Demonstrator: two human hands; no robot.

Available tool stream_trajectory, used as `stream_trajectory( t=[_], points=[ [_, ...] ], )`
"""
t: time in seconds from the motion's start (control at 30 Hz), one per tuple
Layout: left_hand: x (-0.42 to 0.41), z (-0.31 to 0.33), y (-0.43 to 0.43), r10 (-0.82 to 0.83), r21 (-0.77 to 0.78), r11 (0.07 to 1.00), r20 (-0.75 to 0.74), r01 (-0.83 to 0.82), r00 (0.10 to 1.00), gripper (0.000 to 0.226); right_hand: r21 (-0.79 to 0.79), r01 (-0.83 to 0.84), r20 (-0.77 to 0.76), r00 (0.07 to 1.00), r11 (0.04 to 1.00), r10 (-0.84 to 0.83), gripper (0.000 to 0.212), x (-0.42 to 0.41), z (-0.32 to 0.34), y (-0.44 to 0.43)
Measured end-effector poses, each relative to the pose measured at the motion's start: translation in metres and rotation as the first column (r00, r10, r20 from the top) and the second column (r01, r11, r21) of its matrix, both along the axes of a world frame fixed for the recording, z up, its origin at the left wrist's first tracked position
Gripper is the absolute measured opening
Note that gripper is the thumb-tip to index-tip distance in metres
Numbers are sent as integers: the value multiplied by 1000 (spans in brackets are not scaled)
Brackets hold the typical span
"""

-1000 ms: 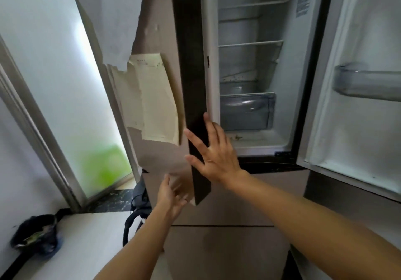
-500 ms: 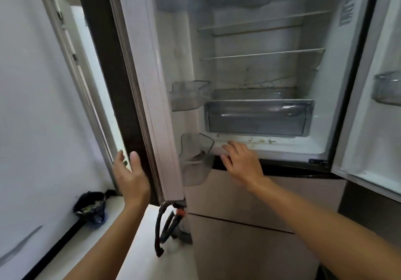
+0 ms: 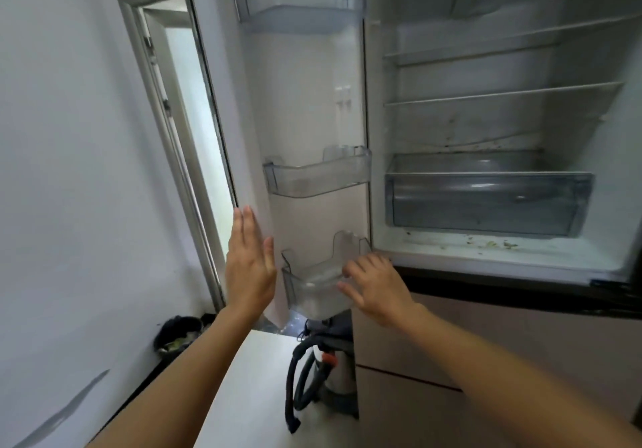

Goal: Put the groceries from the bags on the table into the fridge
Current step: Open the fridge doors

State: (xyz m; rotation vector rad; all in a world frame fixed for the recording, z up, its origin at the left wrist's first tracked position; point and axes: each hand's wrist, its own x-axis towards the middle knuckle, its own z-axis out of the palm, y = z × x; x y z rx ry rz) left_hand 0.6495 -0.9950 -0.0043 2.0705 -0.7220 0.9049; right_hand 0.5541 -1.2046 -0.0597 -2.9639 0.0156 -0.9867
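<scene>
The fridge (image 3: pixel 486 260) stands open in front of me, its glass shelves (image 3: pixel 500 95) bare and a clear drawer (image 3: pixel 486 204) at the bottom. Its left door (image 3: pixel 305 100) is swung wide, showing three clear door bins. My left hand (image 3: pixel 248 267) is flat with straight fingers against the door's outer edge. My right hand (image 3: pixel 377 287) hovers with spread fingers in front of the lowest door bin (image 3: pixel 312 287), holding nothing. No bags or groceries are in view.
A white wall and a doorway (image 3: pixel 180 107) lie to the left. On the floor below the door stand a vacuum cleaner with a black hose (image 3: pixel 312 378) and a dark bag (image 3: pixel 177 336) by the wall. Closed lower fridge drawers (image 3: pixel 486 360) sit below.
The left fridge door has swung from nearly closed to wide open. My left hand followed its edge outward; my right hand moved from the fridge's floor to the lowest door bin.
</scene>
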Motion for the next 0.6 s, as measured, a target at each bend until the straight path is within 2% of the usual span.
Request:
stream_trajectory(
  t=[0.13,0.33,0.53,0.6],
  points=[
    [41,-1,15,-81,-4,997,-8,81,997,60,-15,36,76,996,999,-34,30,20,-7,24],
    [62,-10,17,-109,19,994,59,108,992,62,-65,102,152,984,993,-91,31,28,-16,28],
    [58,-6,28,-125,67,990,-1,124,992,63,-108,195,4,981,975,-196,41,21,-7,40],
    [52,-7,42,-117,90,989,-34,119,993,54,-117,237,-47,969,965,-243,44,14,-4,45]
  ],
)
